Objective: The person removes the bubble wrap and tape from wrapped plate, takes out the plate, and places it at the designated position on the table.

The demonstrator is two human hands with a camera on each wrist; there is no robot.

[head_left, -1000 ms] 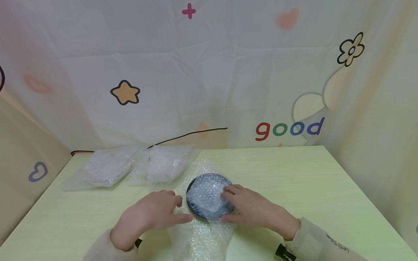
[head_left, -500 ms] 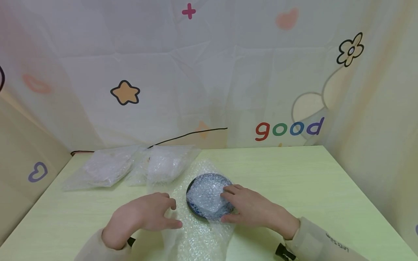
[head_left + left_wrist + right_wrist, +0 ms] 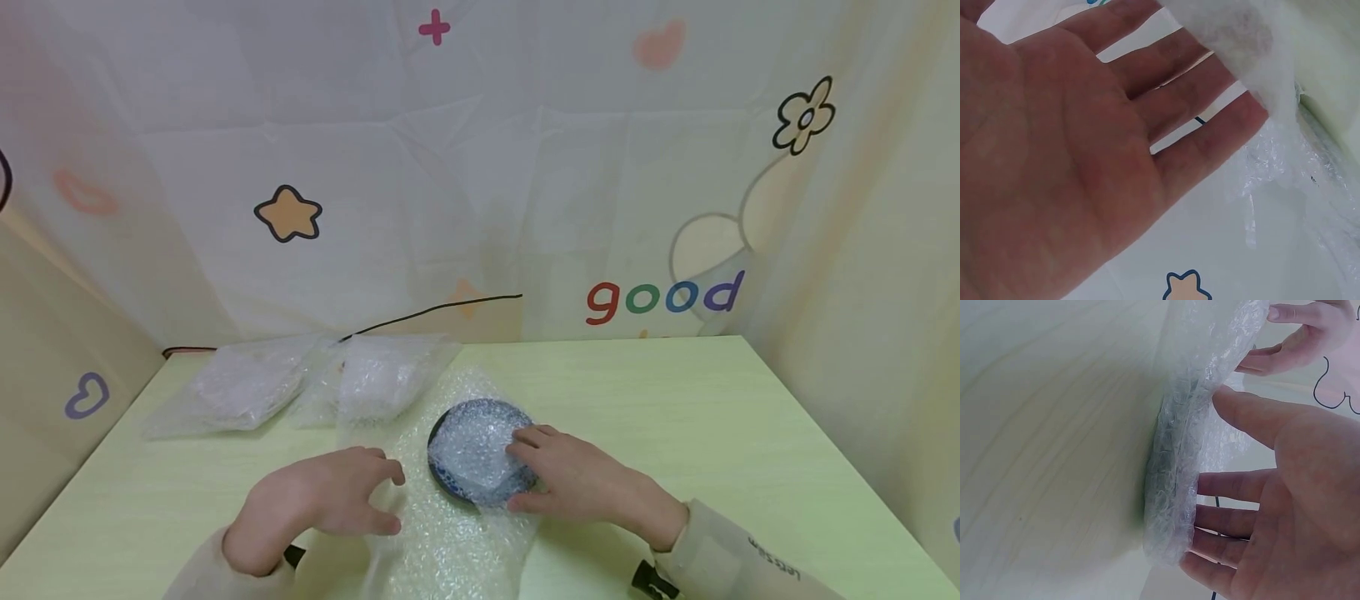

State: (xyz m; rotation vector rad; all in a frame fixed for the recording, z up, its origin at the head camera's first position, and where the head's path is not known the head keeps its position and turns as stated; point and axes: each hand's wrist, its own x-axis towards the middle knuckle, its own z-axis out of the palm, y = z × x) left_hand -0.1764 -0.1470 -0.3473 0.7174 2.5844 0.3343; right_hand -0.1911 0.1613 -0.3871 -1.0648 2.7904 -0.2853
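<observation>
A round blue-patterned dish point(image 3: 455, 487) with a dark rim lies in the middle of the table, its top mostly covered by bubble wrap point(image 3: 457, 554). My right hand point(image 3: 577, 475) rests with extended fingers on the dish's right side over the wrap; the right wrist view shows the fingertips against the wrapped edge point(image 3: 1172, 469). To the left of the dish, my left hand point(image 3: 322, 496) hovers low at the loose left part of the wrap, thumb and fingers apart. In the left wrist view its fingers are straight, with the tips at the film; whether they grip it is hidden.
Two bubble-wrap packets, one at the far left point(image 3: 240, 387) and one beside it point(image 3: 378, 383), lie along the back of the pale green table point(image 3: 675, 417). A printed curtain point(image 3: 480, 167) hangs behind the table and along both sides.
My left hand has drawn back left and slightly toward me, away from the dish, and the wrap's left edge has spread left. The right hand and dish have stayed put.
</observation>
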